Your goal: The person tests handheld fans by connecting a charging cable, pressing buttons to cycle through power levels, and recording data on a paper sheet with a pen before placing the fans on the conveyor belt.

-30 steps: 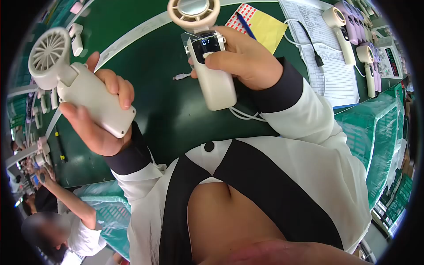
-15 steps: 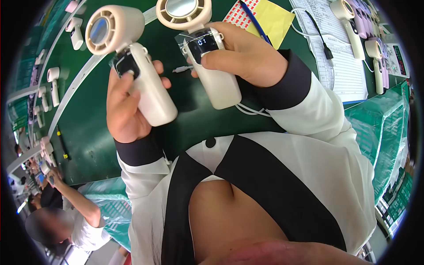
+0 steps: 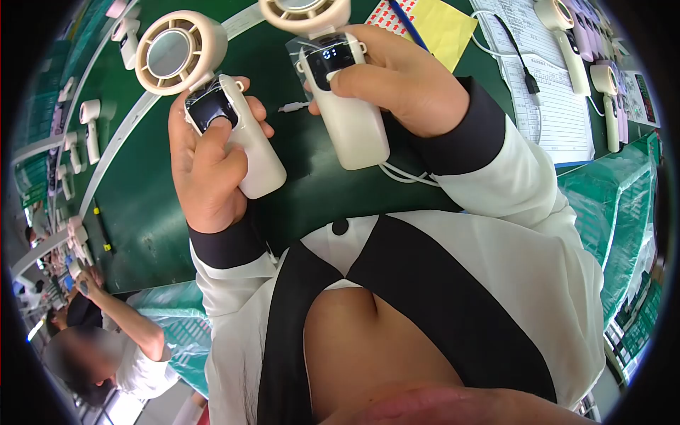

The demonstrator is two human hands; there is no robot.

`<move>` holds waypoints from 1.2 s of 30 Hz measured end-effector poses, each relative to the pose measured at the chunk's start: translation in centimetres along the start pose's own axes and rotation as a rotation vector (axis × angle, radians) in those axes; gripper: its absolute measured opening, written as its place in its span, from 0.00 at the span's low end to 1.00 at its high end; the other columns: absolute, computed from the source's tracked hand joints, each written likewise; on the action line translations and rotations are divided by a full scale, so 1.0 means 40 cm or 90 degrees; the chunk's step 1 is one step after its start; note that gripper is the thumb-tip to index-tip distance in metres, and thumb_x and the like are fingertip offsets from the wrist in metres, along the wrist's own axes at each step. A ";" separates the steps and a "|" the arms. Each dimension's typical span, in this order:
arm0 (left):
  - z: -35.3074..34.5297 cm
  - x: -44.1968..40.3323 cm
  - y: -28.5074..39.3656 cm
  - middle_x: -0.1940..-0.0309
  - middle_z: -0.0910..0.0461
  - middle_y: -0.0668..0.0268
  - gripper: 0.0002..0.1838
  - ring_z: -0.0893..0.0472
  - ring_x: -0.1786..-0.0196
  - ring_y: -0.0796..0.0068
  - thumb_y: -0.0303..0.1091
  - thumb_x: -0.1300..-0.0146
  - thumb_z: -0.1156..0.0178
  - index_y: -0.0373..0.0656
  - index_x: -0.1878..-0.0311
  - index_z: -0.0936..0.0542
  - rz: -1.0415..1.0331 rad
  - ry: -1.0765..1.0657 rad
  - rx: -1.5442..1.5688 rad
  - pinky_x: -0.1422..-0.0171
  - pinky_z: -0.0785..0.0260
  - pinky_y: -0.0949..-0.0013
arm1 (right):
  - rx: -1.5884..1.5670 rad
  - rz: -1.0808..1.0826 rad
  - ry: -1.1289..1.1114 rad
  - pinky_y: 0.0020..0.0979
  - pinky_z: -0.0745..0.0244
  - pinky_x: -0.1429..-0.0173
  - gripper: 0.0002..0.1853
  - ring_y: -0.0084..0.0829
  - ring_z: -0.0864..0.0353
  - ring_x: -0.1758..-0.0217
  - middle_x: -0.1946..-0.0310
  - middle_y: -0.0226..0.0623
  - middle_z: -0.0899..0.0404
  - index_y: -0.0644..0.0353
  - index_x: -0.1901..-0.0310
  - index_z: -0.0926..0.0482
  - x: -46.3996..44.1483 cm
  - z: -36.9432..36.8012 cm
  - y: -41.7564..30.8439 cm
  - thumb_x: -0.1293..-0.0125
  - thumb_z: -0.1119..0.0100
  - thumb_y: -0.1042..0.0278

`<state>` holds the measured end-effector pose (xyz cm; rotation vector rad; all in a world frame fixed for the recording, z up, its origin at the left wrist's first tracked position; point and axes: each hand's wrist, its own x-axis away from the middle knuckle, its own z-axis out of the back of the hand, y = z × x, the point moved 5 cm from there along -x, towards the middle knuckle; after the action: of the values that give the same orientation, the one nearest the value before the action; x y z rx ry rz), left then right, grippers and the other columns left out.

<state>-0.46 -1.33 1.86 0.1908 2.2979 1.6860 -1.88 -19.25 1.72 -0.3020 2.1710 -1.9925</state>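
Note:
My left hand [image 3: 205, 163] is wrapped round a cream handheld fan [image 3: 261, 157], its thumb on the lower part of the dark display panel. That panel is unlit, and clear film covers it. In my right hand [image 3: 404, 81] is a second cream handheld fan [image 3: 356, 134], its thumb at the lower edge of a dark panel lit with white digits. Loose clear film sticks out beside this panel. The top of the second fan's head is cut off by the view's edge. Between the two fans, a white cable plug [image 3: 294, 108] lies on the green table [image 3: 304, 188].
Red-arrow stickers [image 3: 386, 20], a blue pen [image 3: 409, 23] and yellow paper [image 3: 448, 35] lie ahead. Printed sheets [image 3: 559, 134] with a black cable [image 3: 520, 60] are at right, beside more fans [image 3: 572, 64]. Fans also stand at left [image 3: 91, 131], beyond a pale strip [image 3: 127, 124]. A co-worker [image 3: 134, 347] sits lower left.
My left hand has turned its fan so the head faces me more squarely. The right fan has risen slightly, and its display stays lit.

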 end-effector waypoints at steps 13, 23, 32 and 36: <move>0.000 0.002 0.006 0.51 0.31 0.45 0.34 0.26 0.59 0.60 0.16 0.60 0.62 0.34 0.42 0.42 0.005 -0.028 0.103 0.60 0.29 0.67 | -0.034 -0.002 0.021 0.30 0.27 0.55 0.20 0.36 0.22 0.60 0.60 0.48 0.25 0.70 0.49 0.34 -0.008 -0.010 0.020 0.45 0.56 0.76; -0.015 0.011 0.006 0.51 0.31 0.45 0.35 0.26 0.60 0.60 0.16 0.61 0.63 0.34 0.41 0.43 -0.013 -0.030 0.021 0.60 0.29 0.67 | -0.093 0.006 0.005 0.29 0.26 0.55 0.21 0.36 0.21 0.60 0.60 0.46 0.25 0.69 0.47 0.35 0.007 -0.009 0.002 0.45 0.55 0.78; -0.010 0.012 0.011 0.51 0.32 0.44 0.35 0.26 0.59 0.59 0.18 0.60 0.62 0.34 0.40 0.42 -0.021 -0.019 0.032 0.60 0.29 0.67 | 0.037 -0.001 -0.008 0.24 0.27 0.57 0.21 0.31 0.22 0.61 0.62 0.43 0.23 0.68 0.47 0.35 0.000 -0.003 0.017 0.45 0.53 0.79; -0.015 0.015 0.016 0.51 0.32 0.44 0.36 0.26 0.59 0.59 0.18 0.60 0.62 0.34 0.39 0.43 -0.023 -0.027 0.037 0.60 0.29 0.67 | 0.048 -0.003 -0.014 0.23 0.28 0.57 0.20 0.29 0.23 0.62 0.62 0.43 0.23 0.68 0.47 0.35 0.003 -0.007 0.020 0.44 0.53 0.78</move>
<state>-1.24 -1.51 2.54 0.1934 2.3069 1.5847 -2.08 -18.95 0.94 -0.3157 2.0783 -2.0581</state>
